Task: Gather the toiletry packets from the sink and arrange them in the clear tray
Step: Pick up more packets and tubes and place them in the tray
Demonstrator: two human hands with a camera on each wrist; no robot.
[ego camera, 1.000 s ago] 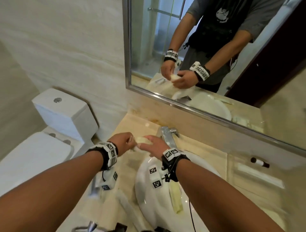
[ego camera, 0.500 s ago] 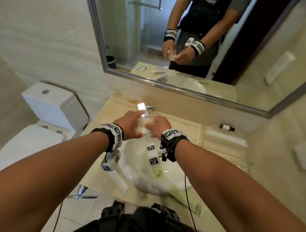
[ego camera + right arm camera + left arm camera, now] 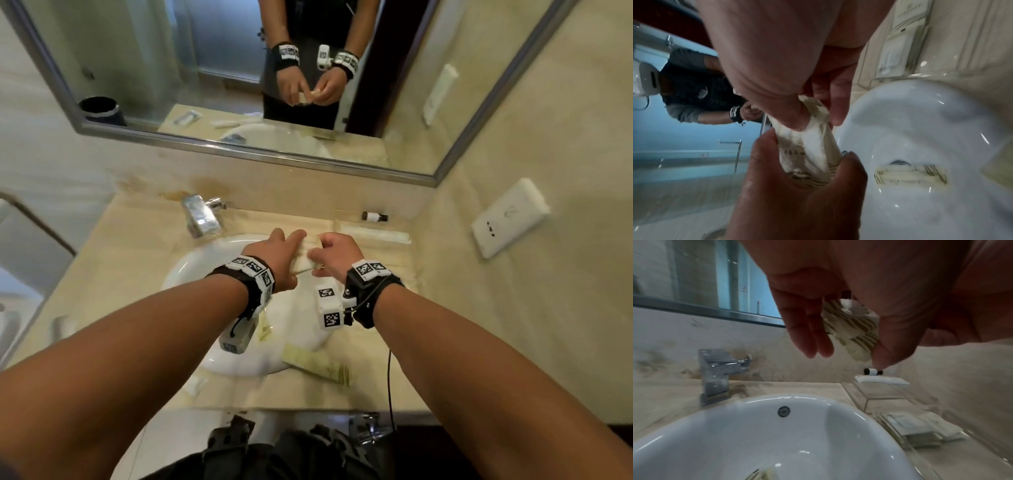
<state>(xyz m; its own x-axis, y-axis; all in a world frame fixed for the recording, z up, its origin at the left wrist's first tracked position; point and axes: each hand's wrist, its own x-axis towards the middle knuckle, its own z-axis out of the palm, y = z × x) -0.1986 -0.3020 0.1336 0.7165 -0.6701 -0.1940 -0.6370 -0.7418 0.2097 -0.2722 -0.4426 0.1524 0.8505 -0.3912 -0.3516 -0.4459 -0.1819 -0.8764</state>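
Faucet point(image 3: 200, 216) far left, idle. Left hand point(image 3: 274, 260) over the sink point(image 3: 191, 263), thumb and fingers pinching one end of a striped packet point(image 3: 305, 255). Right hand point(image 3: 334, 255) pinches the other end, probably straightening the creased packet so it lies flat. Another packet point(image 3: 910, 174) lies in the basin, one more point(image 3: 315, 365) across the front rim. Clear tray point(image 3: 885, 395) right of the sink, holding flat packets; likely the destination.
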